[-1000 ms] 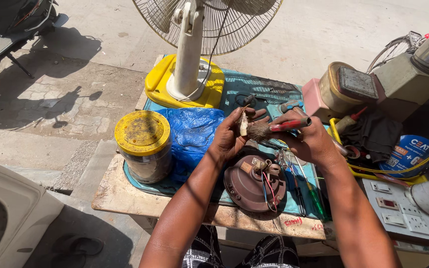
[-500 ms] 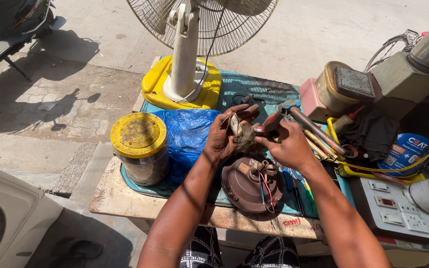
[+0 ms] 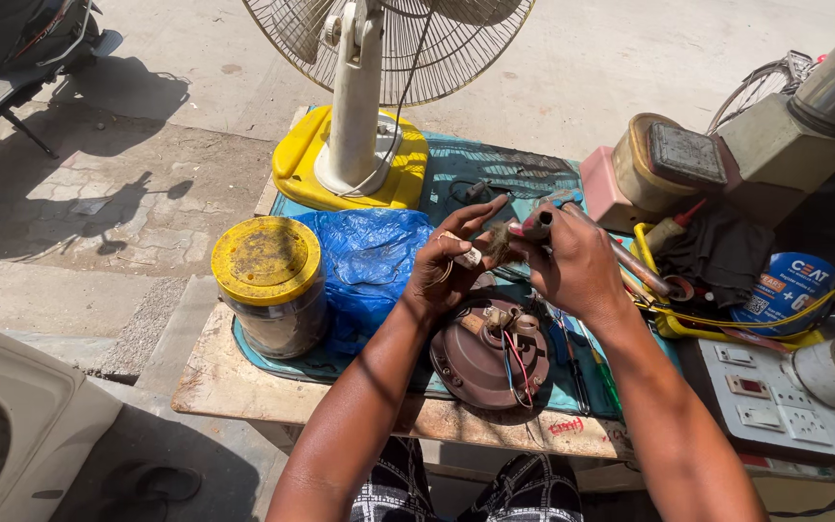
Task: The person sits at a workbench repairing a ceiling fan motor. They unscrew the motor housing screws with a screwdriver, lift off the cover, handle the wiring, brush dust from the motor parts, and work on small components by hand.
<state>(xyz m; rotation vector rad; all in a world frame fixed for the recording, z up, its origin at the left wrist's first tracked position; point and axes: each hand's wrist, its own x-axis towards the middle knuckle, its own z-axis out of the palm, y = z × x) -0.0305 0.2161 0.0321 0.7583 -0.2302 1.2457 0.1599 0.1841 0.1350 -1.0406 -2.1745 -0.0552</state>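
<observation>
A wooden table (image 3: 244,382) stands in hard sunlight on a paved yard, with open ground to its left and far side. Its right edge is hemmed in by a switchboard with sockets (image 3: 775,401) and a heap of boxes and containers. Most of the top is under a teal mat (image 3: 495,164). At the far edge sits a pedestal fan (image 3: 364,87) on a yellow base; the fan takes up the back middle and leaves little room there. Nearer, on the left, a jar with a yellow lid (image 3: 268,280) stands beside a crumpled blue plastic sheet (image 3: 369,256).

Close to the near edge lies a round brown motor housing (image 3: 480,362), wires spilling from its top.

Above it the person's two hands meet. The right hand (image 3: 577,266) is closed round a long-handled tool (image 3: 630,263), whose long axis runs from lower right, over the yellow tray (image 3: 688,324), up and left to the working end at the fingers. The left hand (image 3: 446,266) is curled, fingers partly spread, pinching a small pale part (image 3: 468,256) just beside the tool's tip, held above the housing and not touching it.
</observation>
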